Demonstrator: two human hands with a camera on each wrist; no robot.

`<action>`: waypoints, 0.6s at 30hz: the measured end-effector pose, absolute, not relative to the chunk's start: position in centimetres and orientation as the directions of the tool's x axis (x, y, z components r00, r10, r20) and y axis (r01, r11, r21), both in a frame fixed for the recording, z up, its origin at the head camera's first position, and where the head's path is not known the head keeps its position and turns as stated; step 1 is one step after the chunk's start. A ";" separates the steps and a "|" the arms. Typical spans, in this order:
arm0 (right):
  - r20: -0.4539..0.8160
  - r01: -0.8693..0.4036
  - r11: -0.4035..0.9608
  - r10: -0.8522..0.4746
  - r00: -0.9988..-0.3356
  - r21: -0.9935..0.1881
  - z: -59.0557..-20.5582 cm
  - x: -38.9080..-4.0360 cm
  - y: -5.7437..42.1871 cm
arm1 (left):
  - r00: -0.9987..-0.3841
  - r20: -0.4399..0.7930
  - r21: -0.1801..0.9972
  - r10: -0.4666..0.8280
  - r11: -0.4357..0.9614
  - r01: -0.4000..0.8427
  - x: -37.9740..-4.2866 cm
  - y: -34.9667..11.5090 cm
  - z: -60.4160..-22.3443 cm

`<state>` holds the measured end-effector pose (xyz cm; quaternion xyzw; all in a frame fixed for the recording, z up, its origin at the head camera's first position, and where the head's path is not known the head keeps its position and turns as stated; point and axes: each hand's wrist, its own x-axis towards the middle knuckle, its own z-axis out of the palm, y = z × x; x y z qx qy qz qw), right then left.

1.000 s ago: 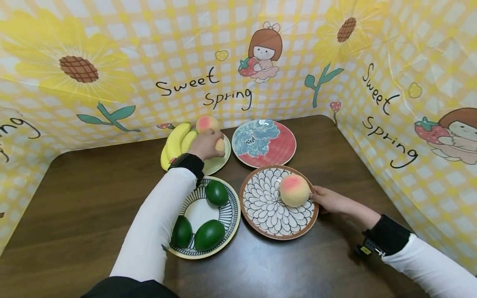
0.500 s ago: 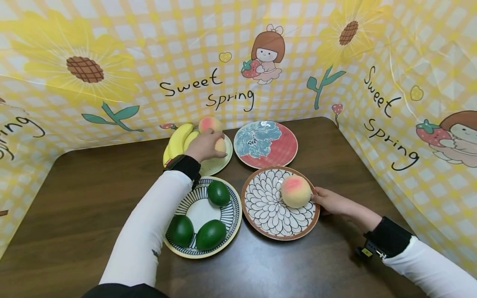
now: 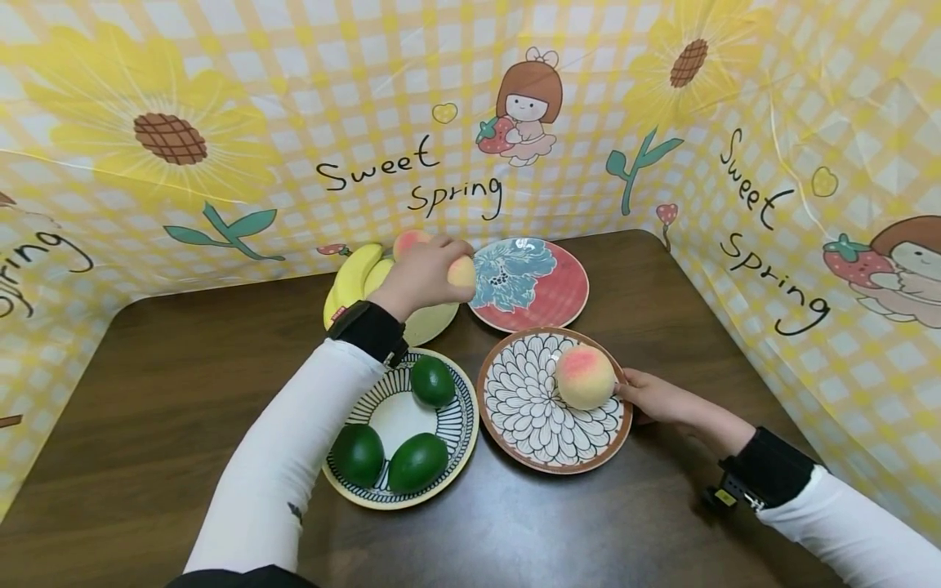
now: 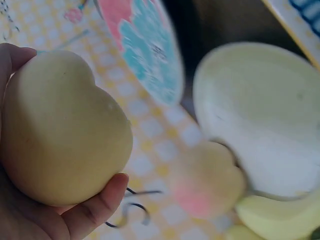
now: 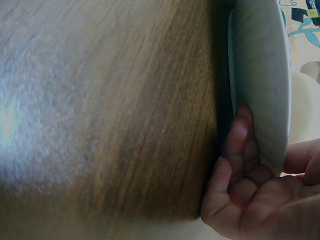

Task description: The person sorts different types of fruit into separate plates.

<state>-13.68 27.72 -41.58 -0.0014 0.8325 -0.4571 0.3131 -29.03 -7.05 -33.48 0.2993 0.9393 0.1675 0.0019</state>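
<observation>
My left hand (image 3: 421,276) grips a peach (image 3: 462,276) above the light green plate (image 3: 432,325) at the back. In the left wrist view that peach (image 4: 65,130) fills the palm, fingers and thumb around it, apart from the plate below. Bananas (image 3: 351,282) and a second peach (image 3: 408,241) are at that plate, partly behind the hand. At the right, my right hand (image 3: 654,396) pinches the rim of the brown-edged petal-patterned plate (image 3: 515,400), which bears another peach (image 3: 584,377). The right wrist view shows fingers beneath the plate's pale underside (image 5: 260,75).
A red plate with a blue flower (image 3: 551,286) lies at the back, right of the green plate. Nearer, a black-and-white striped plate (image 3: 400,420) holds three avocados (image 3: 417,463). A yellow checked cloth (image 3: 294,98) walls the back and right of the wooden table (image 3: 184,392).
My left hand has lifted the peach from the green plate and shifted it right, towards the red plate. The right hand keeps its hold on the petal-patterned plate.
</observation>
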 end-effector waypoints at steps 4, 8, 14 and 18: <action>-0.520 0.286 0.582 -0.284 -0.805 -0.761 -41.6 -13.6 27.7 | -0.778 0.107 0.274 0.619 0.734 0.621 -27.9 -5.5 -32.9; -0.514 0.274 0.592 -0.283 -0.810 -0.758 -41.6 -13.6 27.7 | -0.736 0.109 0.251 0.668 0.698 0.670 -26.6 -4.2 -32.4; -0.515 0.282 0.580 -0.285 -0.808 -0.764 -41.7 -13.5 27.7 | -0.692 0.111 0.259 0.713 0.652 0.713 -24.8 -2.9 -31.9; -0.521 0.286 0.582 -0.285 -0.805 -0.761 -41.6 -13.6 27.7 | -0.643 0.099 0.251 0.760 0.606 0.755 -23.8 -2.1 -32.1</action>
